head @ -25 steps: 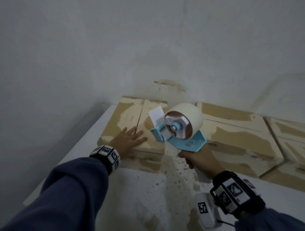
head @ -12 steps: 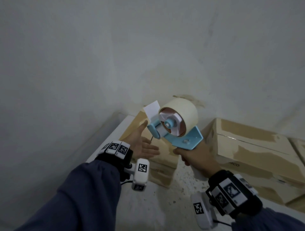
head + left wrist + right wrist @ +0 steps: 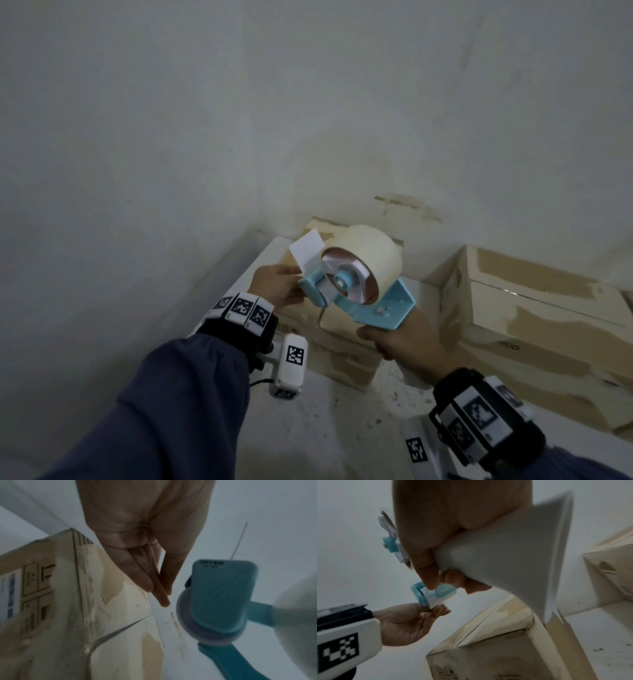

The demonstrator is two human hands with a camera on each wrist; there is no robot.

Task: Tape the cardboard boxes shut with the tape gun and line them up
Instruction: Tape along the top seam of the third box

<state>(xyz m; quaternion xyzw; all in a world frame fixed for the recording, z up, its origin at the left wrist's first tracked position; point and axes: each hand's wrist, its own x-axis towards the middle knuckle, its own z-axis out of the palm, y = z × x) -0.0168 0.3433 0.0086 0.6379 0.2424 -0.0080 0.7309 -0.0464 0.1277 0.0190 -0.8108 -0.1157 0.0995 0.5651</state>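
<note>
My right hand (image 3: pixel 400 342) grips the white handle of the light blue tape gun (image 3: pixel 376 308), held up in the air above the left cardboard box (image 3: pixel 346 346). The gun carries a beige tape roll (image 3: pixel 373 250). At the gun's nose my left hand (image 3: pixel 277 286) is raised, thumb and straight fingers pinched together (image 3: pixel 161 592) on the tape end, which hardly shows. The right wrist view shows those fingertips (image 3: pixel 443 611) right under the nose roller. A second box (image 3: pixel 534 308) lies to the right. Both have closed flaps and worn, torn tops.
The boxes stand on a white, speckled table (image 3: pixel 342 428) pushed against a pale wall (image 3: pixel 308 102). The table's left edge (image 3: pixel 239 284) runs close past the left box. A white flap (image 3: pixel 306 248) sticks up from the gun's front.
My left hand has lifted off the left box's top and come up to the tape gun's nose. The gun has stayed raised in my right hand.
</note>
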